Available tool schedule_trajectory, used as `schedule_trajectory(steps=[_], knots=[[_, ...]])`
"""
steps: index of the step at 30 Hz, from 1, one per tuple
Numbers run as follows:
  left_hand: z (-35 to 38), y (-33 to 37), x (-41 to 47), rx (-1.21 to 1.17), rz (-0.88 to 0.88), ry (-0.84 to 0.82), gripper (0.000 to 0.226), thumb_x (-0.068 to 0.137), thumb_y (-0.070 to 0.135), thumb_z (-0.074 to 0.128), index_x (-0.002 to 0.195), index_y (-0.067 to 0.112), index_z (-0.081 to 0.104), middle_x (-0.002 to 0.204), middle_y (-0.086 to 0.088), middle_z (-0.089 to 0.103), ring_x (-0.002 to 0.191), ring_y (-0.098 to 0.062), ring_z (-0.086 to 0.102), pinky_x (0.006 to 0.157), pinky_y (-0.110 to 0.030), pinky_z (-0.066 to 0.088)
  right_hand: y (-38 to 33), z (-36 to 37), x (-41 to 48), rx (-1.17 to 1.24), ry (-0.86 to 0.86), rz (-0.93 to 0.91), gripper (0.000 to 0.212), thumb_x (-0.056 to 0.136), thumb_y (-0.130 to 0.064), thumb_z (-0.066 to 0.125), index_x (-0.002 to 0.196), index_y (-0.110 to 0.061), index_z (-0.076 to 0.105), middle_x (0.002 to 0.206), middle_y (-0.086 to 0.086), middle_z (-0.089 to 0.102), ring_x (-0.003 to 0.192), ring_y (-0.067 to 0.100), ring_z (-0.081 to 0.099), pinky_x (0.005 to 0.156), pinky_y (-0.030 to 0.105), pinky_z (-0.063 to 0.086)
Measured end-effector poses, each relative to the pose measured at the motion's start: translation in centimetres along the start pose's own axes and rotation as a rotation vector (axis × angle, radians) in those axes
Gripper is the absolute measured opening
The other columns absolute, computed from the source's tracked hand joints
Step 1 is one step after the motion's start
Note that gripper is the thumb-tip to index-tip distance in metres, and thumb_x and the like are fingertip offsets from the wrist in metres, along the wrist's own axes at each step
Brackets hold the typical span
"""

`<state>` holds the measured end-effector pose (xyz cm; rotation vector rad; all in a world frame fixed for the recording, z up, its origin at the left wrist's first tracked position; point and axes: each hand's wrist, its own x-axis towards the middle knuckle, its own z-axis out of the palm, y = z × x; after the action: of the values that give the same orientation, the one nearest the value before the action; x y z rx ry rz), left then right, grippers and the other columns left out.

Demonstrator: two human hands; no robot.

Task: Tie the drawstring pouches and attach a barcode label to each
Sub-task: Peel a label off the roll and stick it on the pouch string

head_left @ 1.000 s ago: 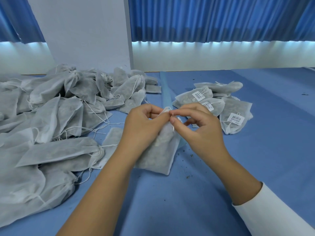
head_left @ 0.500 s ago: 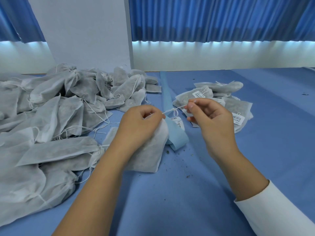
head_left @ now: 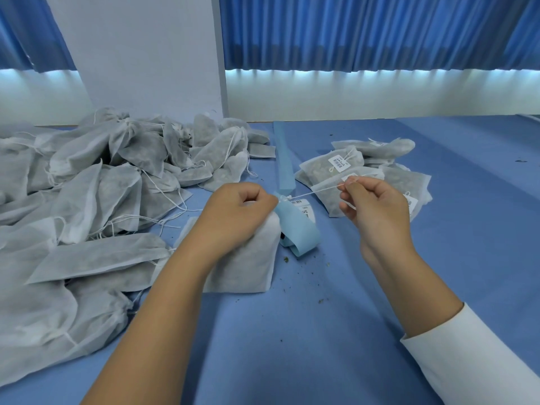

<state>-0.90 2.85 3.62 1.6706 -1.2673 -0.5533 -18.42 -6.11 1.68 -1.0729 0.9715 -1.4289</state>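
Sleeve cuff (head_left: 482, 361), white, covers the right forearm nearest the camera; dark crumbs (head_left: 321, 301) dot the blue worktop (head_left: 292, 346) beside it. Just beyond, the pouch (head_left: 242, 264) being tied stands on the worktop at centre. The left grip (head_left: 239, 211) is clenched round its gathered neck, as it was half a second ago.

The right grip (head_left: 377, 211) pinches the drawstring (head_left: 315, 192) between thumb and forefinger. A second ago both hands met at the pouch mouth. Now the right one has swung out to the right, and the string runs taut and longer from a small knot at the neck.

Just below the knot a white barcode label (head_left: 302, 203) lies against a curled pale-blue backing strip (head_left: 298, 229). It shows bars and a few characters too small to read — whether it hangs on the string I cannot tell.

Farther back on the left sprawls a heap of unlabelled pouches (head_left: 87, 200) with loose strings. On the right sits a smaller stack of labelled pouches (head_left: 403, 182). The tag (head_left: 339, 163) on top carries a barcode and print that stays illegible.

Between the two piles lies a long blue bar (head_left: 285, 165) — behind everything, a white pillar (head_left: 140, 54) and blue curtains (head_left: 350, 30).
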Motion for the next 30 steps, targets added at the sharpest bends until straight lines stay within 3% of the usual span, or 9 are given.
schedule_trajectory(steps=[2,4,6,8,12,15,21,26,30], knots=[[-0.1,0.2,-0.1,-0.018,0.019,-0.027,0.023,0.094,0.020,0.063,0.075,0.006,0.069,0.046,0.019,0.047,0.036,0.002,0.039,0.038,-0.006,0.026,0.0,0.0,0.1,-0.079,-0.038,0.005,0.011,0.091,-0.007,0.061,0.091,-0.017,0.066,0.068,-0.012,0.069,0.065,0.000,0.061,0.063,0.016,0.053],[-0.2,0.4,-0.2,-0.056,0.034,-0.053,0.016,0.094,0.017,0.064,0.083,0.013,0.075,0.046,0.025,0.051,0.036,0.004,0.042,0.036,-0.007,0.026,0.2,0.1,-0.2,-0.205,-0.115,-0.024,0.021,0.089,-0.006,0.061,0.100,-0.024,0.065,0.081,-0.011,0.068,0.071,0.001,0.060,0.069,0.018,0.053],[-0.2,0.4,-0.2,-0.071,0.034,-0.063,0.014,0.093,0.016,0.065,0.083,0.015,0.076,0.047,0.024,0.053,0.033,-0.001,0.037,0.035,-0.010,0.026,0.4,0.4,-0.7,-0.352,-0.171,-0.155,0.034,0.087,-0.003,0.060,0.107,-0.030,0.062,0.103,-0.010,0.065,0.085,-0.002,0.058,0.076,0.016,0.049],[-0.1,0.4,-0.2,-0.053,0.024,-0.064,0.014,0.092,0.016,0.065,0.082,0.015,0.075,0.046,0.022,0.052,0.032,-0.002,0.035,0.035,-0.011,0.026,0.2,0.9,-1.5,-0.454,-0.236,-0.319,0.040,0.083,-0.001,0.061,0.101,-0.036,0.062,0.111,-0.011,0.062,0.099,-0.003,0.055,0.077,0.013,0.045],[0.1,0.3,-0.1,-0.033,-0.021,-0.066,0.014,0.092,0.018,0.064,0.083,0.013,0.074,0.037,0.018,0.043,0.029,-0.002,0.032,0.034,-0.011,0.024,-0.1,1.1,-2.4,-0.582,-0.437,-0.480,0.034,0.082,-0.003,0.065,0.090,-0.036,0.067,0.107,-0.011,0.063,0.107,0.005,0.055,0.085,0.019,0.043],[0.1,0.2,0.0,-0.040,-0.038,-0.076,0.014,0.091,0.019,0.063,0.083,0.014,0.074,0.036,0.015,0.039,0.029,-0.003,0.028,0.033,-0.013,0.023,0.1,1.1,-2.7,-0.614,-0.542,-0.491,0.028,0.082,-0.006,0.070,0.094,-0.032,0.070,0.103,-0.013,0.064,0.105,0.006,0.056,0.082,0.013,0.039],[0.2,0.1,0.2,-0.027,-0.054,-0.058,0.014,0.090,0.020,0.062,0.084,0.013,0.074,0.047,0.009,0.046,0.030,-0.004,0.030,0.033,-0.014,0.025,0.3,1.3,-2.5,-0.631,-0.501,-0.473,0.015,0.084,-0.021,0.075,0.081,-0.035,0.071,0.083,-0.019,0.067,0.088,0.000,0.058,0.074,0.009,0.038],[0.2,0.0,0.3,-0.003,-0.049,-0.040,0.015,0.091,0.020,0.061,0.085,0.015,0.073,0.057,0.008,0.053,0.031,-0.002,0.034,0.035,-0.012,0.026,0.4,1.3,-2.2,-0.591,-0.495,-0.412,0.013,0.086,-0.020,0.072,0.080,-0.032,0.071,0.082,-0.020,0.068,0.083,-0.004,0.059,0.068,0.009,0.039],[0.2,-0.1,0.3,0.003,-0.072,-0.050,0.015,0.091,0.020,0.059,0.084,0.018,0.073,0.046,0.012,0.045,0.030,-0.003,0.032,0.033,-0.014,0.026,0.5,1.2,-2.3,-0.574,-0.492,-0.398,0.018,0.090,-0.016,0.067,0.080,-0.030,0.066,0.079,-0.021,0.066,0.079,-0.009,0.058,0.065,0.009,0.040]])
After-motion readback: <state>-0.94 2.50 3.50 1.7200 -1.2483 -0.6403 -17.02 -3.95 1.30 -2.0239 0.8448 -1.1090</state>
